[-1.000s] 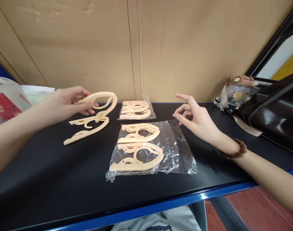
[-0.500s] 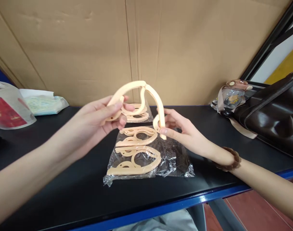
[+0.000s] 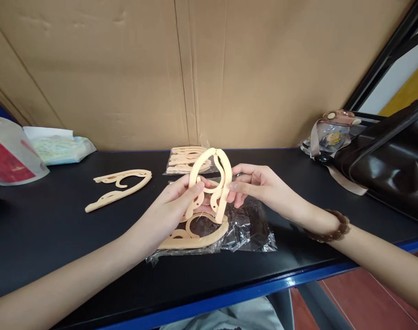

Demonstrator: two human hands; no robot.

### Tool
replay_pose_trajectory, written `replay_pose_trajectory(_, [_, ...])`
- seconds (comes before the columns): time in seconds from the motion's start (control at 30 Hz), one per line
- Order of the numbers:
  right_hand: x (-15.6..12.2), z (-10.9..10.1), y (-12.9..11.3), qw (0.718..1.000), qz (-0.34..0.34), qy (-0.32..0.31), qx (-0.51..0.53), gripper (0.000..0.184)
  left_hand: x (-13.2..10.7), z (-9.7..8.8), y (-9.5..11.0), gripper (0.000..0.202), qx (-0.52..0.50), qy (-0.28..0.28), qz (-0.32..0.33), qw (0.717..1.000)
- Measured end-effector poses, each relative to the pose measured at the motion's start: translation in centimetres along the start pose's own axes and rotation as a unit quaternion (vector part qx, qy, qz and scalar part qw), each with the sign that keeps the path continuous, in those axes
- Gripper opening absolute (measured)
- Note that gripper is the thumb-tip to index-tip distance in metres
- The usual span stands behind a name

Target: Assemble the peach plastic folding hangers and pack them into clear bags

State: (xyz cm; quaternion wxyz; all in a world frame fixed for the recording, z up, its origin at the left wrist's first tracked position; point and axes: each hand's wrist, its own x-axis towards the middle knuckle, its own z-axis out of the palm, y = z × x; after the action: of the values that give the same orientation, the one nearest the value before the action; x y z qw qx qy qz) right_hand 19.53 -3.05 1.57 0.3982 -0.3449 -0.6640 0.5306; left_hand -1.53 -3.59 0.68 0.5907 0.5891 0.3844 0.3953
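Note:
A cream folding clothes hanger (image 3: 197,166) is held up between my hands, its two arms bent down close together and its hook curled inside. My left hand (image 3: 181,195) pinches the left arm of it, thumb in front. On the right arm, my right hand (image 3: 252,185) grips with thumb and fingers. Below and behind the hanger lies a clear plastic bag (image 3: 252,229) with folded hangers (image 3: 209,240) inside, partly covered by the held one and my left hand. Another cream hanger (image 3: 121,195) lies half folded on the black table, left of my left hand.
A second bag of folded hangers (image 3: 186,160) lies farther back, near the cardboard wall (image 3: 126,68). At left stand a translucent container (image 3: 14,151) and a tissue pack (image 3: 66,149). A clear bottle with a strap (image 3: 330,137) and a black bag (image 3: 387,160) are at right.
The hanger's arms have been folded closer together, and it has come down and nearer the bag. My left hand moved right and down, uncovering the hanger on the table's left side.

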Motion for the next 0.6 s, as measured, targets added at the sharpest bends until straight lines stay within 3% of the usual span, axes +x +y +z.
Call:
replay_pose_trajectory(0.33, [-0.6,0.3,-0.3,1.000,-0.009,-0.014,0.011,0.005,-0.5,0.2,1.0,0.021,0.035,-0.068,0.038,0.996])
replay_pose_trajectory(0.6, [-0.6,0.4,-0.5,0.999,-0.014,-0.028,0.017,0.013,-0.6,0.3,1.1,0.014,0.108,-0.079,0.014,0.991])
